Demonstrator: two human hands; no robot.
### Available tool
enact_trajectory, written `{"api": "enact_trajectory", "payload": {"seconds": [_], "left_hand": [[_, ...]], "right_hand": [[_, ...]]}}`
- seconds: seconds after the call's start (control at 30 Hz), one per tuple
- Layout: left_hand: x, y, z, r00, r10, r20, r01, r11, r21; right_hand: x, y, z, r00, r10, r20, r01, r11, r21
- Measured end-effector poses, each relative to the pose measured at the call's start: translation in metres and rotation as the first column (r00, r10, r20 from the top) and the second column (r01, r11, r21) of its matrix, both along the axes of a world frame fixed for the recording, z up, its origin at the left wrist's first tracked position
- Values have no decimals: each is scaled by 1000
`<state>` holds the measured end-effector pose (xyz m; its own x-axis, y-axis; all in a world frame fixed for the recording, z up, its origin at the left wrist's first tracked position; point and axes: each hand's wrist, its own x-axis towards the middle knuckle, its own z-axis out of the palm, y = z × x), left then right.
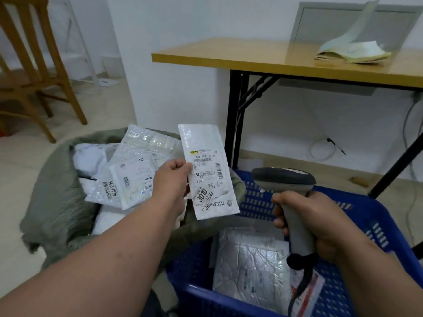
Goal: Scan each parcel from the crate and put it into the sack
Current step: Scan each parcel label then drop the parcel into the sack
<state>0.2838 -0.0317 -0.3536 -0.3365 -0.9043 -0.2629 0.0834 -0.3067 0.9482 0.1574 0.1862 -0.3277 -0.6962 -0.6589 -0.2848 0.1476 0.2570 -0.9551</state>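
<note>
My left hand (pixel 170 181) pinches the left edge of a white bubble-mailer parcel (pixel 209 175), holding it upright in the air with its barcode label facing me. My right hand (pixel 306 223) grips the handle of a grey barcode scanner (pixel 285 179), whose head sits just right of the parcel. Below the scanner stands the blue plastic crate (pixel 357 225), with a silver bubble parcel (pixel 249 268) and another labelled one inside. To the left lies the open grey-green sack (pixel 55 202), holding several white parcels (pixel 128 177).
A wooden table (pixel 263 58) on black folding legs stands behind the crate, with an open booklet (pixel 352 51) on top. A wooden chair (pixel 34 65) is at the far left. Cables trail along the floor by the wall at right.
</note>
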Motion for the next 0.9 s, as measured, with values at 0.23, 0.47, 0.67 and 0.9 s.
{"api": "enact_trajectory", "payload": {"seconds": [0.23,0.47,0.67,0.9], "left_hand": [[35,-49,-9,916,393,-79,-359,892,273],[45,-67,-23,969,247,0,-231,907,353],[33,-57,-19,968,171,182,-168,985,-28],[1,-11,-10,947,46,319,104,892,-439]], "right_hand": [[15,-37,-8,998,60,32,-61,998,11],[22,-59,-21,996,83,13,-84,995,59],[15,-50,-13,999,38,3,-38,997,73],[-16,-17,-19,992,-107,-60,114,986,119]]}}
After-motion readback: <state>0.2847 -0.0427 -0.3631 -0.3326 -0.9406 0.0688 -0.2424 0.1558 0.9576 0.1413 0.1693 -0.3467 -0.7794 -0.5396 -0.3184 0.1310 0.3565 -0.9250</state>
